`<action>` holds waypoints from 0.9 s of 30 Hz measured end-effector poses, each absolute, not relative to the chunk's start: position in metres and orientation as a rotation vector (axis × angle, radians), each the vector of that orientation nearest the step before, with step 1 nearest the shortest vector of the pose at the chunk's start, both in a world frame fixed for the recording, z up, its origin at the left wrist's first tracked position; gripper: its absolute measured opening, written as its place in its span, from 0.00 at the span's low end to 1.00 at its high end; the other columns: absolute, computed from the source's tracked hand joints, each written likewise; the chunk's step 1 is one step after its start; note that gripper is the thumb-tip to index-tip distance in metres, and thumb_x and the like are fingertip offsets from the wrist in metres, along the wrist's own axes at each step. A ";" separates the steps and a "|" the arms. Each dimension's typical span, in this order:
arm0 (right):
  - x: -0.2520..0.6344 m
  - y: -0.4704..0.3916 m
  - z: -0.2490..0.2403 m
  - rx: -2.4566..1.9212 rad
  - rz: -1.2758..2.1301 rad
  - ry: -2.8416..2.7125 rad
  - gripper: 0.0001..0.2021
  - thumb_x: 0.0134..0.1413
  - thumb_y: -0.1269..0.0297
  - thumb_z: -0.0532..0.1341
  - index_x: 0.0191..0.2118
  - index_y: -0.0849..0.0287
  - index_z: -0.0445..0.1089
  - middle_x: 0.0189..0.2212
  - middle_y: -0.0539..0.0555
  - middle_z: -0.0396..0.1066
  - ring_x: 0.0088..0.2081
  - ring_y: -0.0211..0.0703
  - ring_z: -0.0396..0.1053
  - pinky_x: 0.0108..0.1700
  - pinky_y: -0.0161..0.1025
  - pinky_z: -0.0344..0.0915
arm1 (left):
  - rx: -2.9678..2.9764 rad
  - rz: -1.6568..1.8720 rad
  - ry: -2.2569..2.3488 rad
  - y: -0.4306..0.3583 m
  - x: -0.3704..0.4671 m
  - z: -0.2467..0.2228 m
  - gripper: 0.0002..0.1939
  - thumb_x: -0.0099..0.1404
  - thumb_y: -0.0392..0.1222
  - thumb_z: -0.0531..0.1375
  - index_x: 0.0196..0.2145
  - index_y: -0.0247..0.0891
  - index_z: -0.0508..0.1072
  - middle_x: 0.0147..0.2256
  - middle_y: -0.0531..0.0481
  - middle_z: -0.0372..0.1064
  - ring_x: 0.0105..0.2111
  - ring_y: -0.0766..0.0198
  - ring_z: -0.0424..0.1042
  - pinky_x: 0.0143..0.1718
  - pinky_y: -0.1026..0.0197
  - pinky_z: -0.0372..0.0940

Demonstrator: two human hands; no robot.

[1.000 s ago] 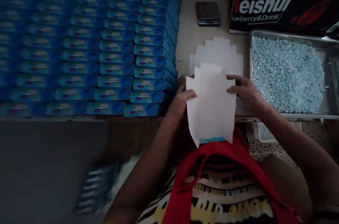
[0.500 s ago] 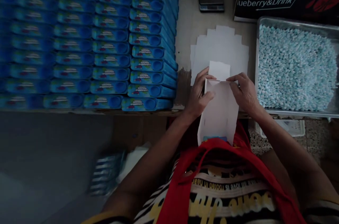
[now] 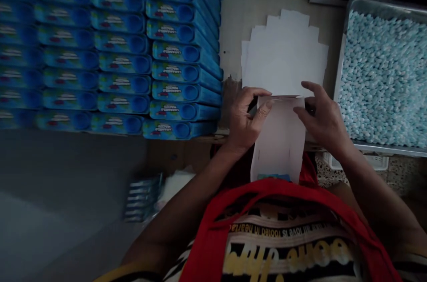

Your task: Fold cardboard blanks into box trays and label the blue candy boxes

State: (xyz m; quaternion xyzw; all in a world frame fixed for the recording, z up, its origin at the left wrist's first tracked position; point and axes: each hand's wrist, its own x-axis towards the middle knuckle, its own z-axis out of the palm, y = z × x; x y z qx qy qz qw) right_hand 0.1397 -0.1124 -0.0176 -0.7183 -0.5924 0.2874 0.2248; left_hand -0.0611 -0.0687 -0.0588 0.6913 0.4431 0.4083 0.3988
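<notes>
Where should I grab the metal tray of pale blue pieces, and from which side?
I'd take the metal tray by its near rim, coming from your side: that raised lip lies along the front edge of the table, facing you. Keep it level, as the pieces look loose. Its right end is out of view.

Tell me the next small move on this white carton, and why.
Probably bring the right hand's thumb and fingers together on the white carton at its far right corner to steady it: the left hand grips the far left corner, while the right hand is spread open beside the other.
</notes>
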 end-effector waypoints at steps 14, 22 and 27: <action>0.147 -0.088 0.002 -1.898 0.887 -1.891 0.12 0.65 0.56 0.63 0.38 0.58 0.79 0.39 0.57 0.76 0.38 0.45 0.72 0.43 0.42 0.66 | 1.968 0.724 1.107 -0.063 -0.067 -0.046 0.07 0.75 0.41 0.57 0.37 0.42 0.72 0.44 0.46 0.71 0.49 0.55 0.71 0.55 0.52 0.67; 0.127 -0.045 -0.031 -1.903 0.600 -2.281 0.12 0.58 0.54 0.70 0.38 0.57 0.78 0.27 0.57 0.73 0.44 0.57 0.74 0.48 0.49 0.64 | 2.102 0.464 1.163 -0.060 -0.057 -0.046 0.09 0.67 0.31 0.55 0.37 0.38 0.75 0.46 0.40 0.69 0.47 0.46 0.73 0.55 0.42 0.67; 0.111 -0.037 -0.040 -1.828 0.559 -2.464 0.12 0.61 0.52 0.66 0.35 0.55 0.78 0.29 0.59 0.75 0.42 0.57 0.75 0.47 0.50 0.65 | 2.160 0.417 1.145 -0.062 -0.057 -0.045 0.06 0.66 0.34 0.57 0.34 0.39 0.74 0.46 0.39 0.71 0.46 0.45 0.74 0.52 0.41 0.70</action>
